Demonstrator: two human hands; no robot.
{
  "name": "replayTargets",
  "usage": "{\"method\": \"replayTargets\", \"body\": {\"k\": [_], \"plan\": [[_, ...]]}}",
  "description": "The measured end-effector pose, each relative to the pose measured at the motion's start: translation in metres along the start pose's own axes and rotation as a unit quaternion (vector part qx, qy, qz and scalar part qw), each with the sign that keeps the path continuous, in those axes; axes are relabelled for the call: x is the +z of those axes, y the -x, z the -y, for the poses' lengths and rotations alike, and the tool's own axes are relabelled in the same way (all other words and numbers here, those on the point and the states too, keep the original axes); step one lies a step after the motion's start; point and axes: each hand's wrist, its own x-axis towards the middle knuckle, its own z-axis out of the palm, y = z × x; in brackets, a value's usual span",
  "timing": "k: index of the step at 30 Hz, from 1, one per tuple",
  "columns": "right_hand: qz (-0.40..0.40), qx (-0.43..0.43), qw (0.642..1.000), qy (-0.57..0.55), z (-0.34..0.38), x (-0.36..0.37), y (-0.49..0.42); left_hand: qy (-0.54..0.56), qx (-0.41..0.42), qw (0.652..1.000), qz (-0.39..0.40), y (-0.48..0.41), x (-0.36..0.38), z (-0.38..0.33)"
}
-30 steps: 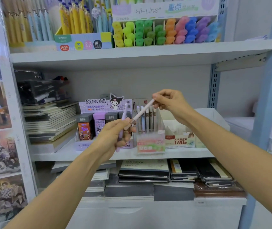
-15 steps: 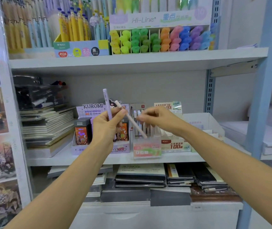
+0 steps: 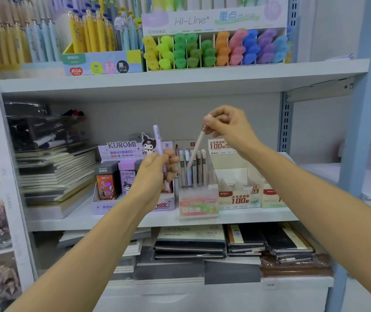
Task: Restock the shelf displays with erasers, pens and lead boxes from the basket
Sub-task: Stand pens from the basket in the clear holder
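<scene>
My left hand grips a lilac pen that stands upright in front of the Kuromi lead-box display. My right hand pinches the top end of a pale pink pen, which slants down with its tip among the pens standing in the clear pen holder on the middle shelf. The basket is out of view.
A lead-box carton marked 100 stands right of the holder. Stacked notebooks fill the shelf's left. The upper shelf carries highlighters and pen boxes. Notebooks lie on the shelf below. A blue upright stands at right.
My right hand took the pink pen from my left hand, rose and turned it tip-down into the clear holder. My left hand keeps the lilac pen, now upright.
</scene>
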Motion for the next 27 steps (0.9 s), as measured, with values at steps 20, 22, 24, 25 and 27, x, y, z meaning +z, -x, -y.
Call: {"method": "replayTargets", "body": {"k": [20, 22, 24, 25, 27], "plan": [[0.018, 0.014, 0.973, 0.23, -0.053, 0.022, 0.002, -0.029, -0.023, 0.996, 0.082, 0.015, -0.022, 0.017], [0.004, 0.003, 0.967, 0.253, -0.058, 0.027, 0.002, -0.026, -0.016, 0.996, 0.079, 0.015, -0.024, 0.016], [0.012, 0.007, 0.961, 0.276, -0.063, 0.029, 0.004, -0.032, -0.01, 0.997, 0.073, 0.016, -0.027, 0.015], [0.016, 0.011, 0.959, 0.283, -0.063, 0.029, 0.005, -0.037, -0.009, 0.997, 0.069, 0.016, -0.029, 0.015], [0.016, 0.003, 0.954, 0.299, -0.058, 0.028, 0.007, -0.041, -0.005, 0.997, 0.065, 0.016, -0.03, 0.015]]}}
